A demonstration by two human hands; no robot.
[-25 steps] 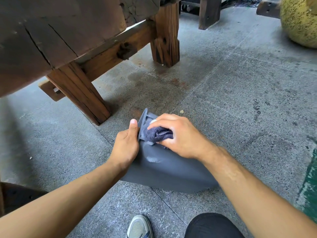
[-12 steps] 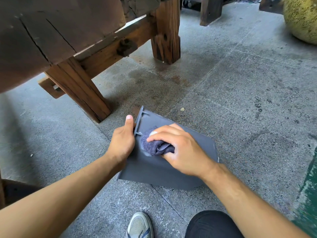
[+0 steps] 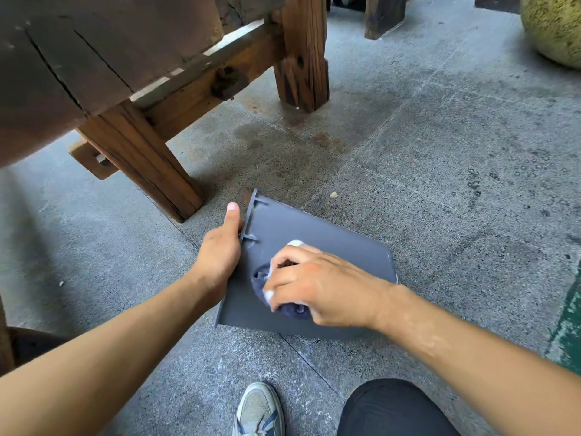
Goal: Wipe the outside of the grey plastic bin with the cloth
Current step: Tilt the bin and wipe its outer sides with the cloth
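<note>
The grey plastic bin (image 3: 317, 234) lies on its side on the concrete floor, its flat outer wall facing up and its ribbed rim to the left. My left hand (image 3: 220, 250) grips that rim edge, thumb pointing up along it. My right hand (image 3: 317, 286) holds a bunched dark blue-grey cloth (image 3: 261, 281) and presses it on the wall's near left part. Most of the cloth is hidden under my fingers. White smears show on the wall beside the rim.
A heavy wooden bench (image 3: 138, 152) with thick legs stands just left and beyond the bin. A second leg (image 3: 303, 55) is farther back. A yellowish stone ball (image 3: 553, 26) sits far right. My shoe (image 3: 259, 410) and knee (image 3: 393, 410) are at the bottom.
My right hand has dragged the cloth from the rim end down the wall toward me. More of the bin's wall now shows beyond my hand. My left hand keeps its hold on the rim.
</note>
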